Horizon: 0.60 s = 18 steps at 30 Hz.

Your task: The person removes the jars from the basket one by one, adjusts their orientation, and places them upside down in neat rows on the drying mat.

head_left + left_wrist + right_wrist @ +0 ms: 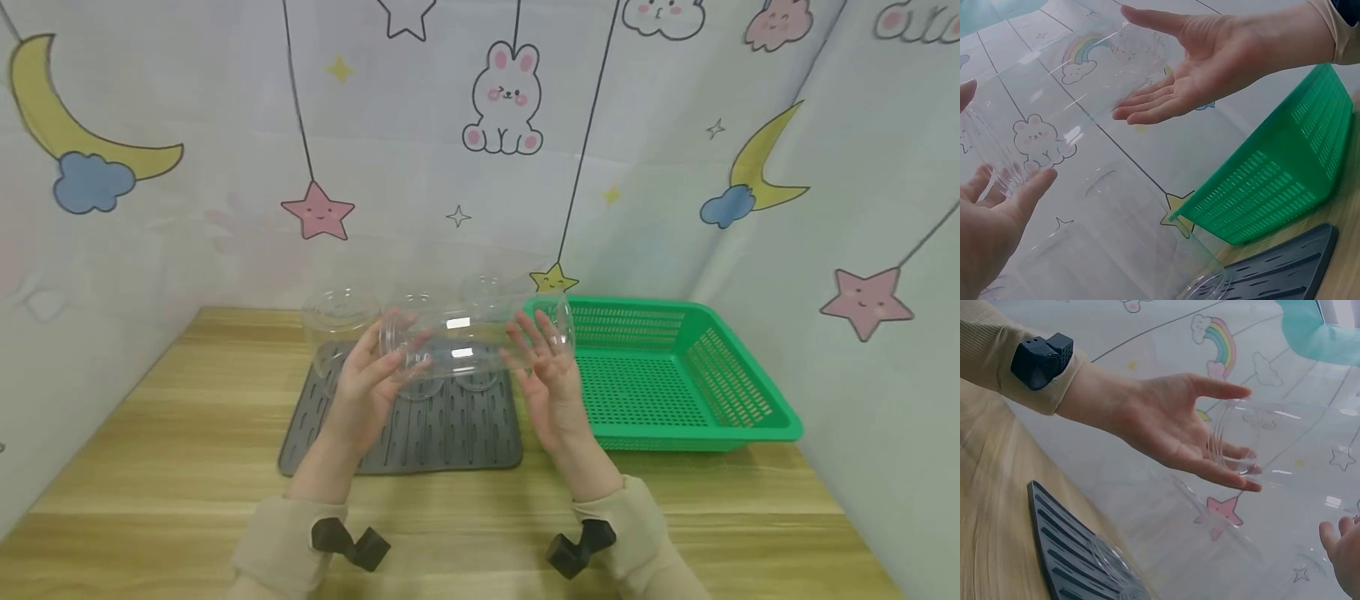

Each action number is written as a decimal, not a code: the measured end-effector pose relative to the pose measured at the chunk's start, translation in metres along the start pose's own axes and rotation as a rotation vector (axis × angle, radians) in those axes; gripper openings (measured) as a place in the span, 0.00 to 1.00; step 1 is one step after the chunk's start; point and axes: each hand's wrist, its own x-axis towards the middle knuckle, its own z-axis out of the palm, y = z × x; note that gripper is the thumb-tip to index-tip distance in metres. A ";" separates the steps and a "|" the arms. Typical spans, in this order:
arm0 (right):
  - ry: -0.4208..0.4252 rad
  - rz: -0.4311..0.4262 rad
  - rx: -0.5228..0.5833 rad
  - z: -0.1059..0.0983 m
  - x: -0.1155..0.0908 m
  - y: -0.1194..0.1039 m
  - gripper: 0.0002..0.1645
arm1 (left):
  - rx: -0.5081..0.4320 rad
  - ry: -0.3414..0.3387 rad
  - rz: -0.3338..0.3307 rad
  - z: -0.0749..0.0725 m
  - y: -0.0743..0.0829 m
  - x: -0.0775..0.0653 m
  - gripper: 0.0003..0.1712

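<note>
A tall clear cup (461, 337) lies sideways in the air above the grey drying mat (450, 433). My left hand (367, 387) holds its ringed left end, thumb above and fingers below in the right wrist view. At the cup's other end, my right hand (553, 383) has its thumb and fairly straight fingers spread on either side of the wall. Behind my hands stand more clear cups on the mat, one at the left (333, 321) and others seen partly through the held cup. Their outlines are faint.
A green plastic basket (750, 435) with perforated walls stands right of the mat on the wooden table (450, 533). A white cloth (405, 150) printed with stars, moons and rabbits hangs close behind.
</note>
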 end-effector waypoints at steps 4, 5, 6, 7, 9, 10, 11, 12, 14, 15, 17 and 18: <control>0.026 -0.015 0.003 0.003 0.000 0.000 0.49 | -0.009 -0.009 -0.007 -0.002 -0.002 0.001 0.40; 0.032 -0.016 0.002 0.003 0.000 0.000 0.49 | -0.009 -0.010 -0.006 -0.002 -0.002 0.001 0.40; 0.036 -0.017 0.003 0.003 0.000 0.000 0.49 | -0.007 -0.011 -0.006 -0.002 -0.002 0.001 0.40; 0.040 -0.017 0.004 0.004 0.000 0.000 0.49 | -0.005 -0.012 -0.006 -0.003 -0.002 0.002 0.40; 0.045 -0.020 0.008 0.004 0.000 0.000 0.48 | -0.003 -0.017 -0.007 -0.003 -0.003 0.002 0.39; 0.046 -0.021 0.011 0.005 0.000 0.000 0.47 | -0.002 -0.020 -0.008 -0.003 -0.002 0.002 0.40; 0.047 -0.022 0.013 0.005 0.000 -0.001 0.47 | 0.001 -0.022 -0.007 -0.003 -0.002 0.002 0.39; 0.046 -0.023 0.014 0.005 0.000 -0.001 0.46 | 0.001 -0.024 -0.007 -0.003 -0.002 0.002 0.38; 0.044 -0.026 0.015 0.006 0.001 -0.001 0.45 | 0.000 -0.030 -0.006 -0.003 -0.002 0.003 0.36; 0.041 -0.029 0.013 0.006 0.001 -0.002 0.44 | 0.004 -0.034 -0.004 -0.003 -0.001 0.003 0.34; 0.039 -0.034 0.008 0.007 0.001 -0.002 0.42 | 0.024 -0.049 -0.002 -0.004 0.000 0.004 0.33; 0.037 -0.037 0.004 0.007 0.001 -0.003 0.42 | 0.037 -0.053 -0.003 -0.005 0.001 0.004 0.32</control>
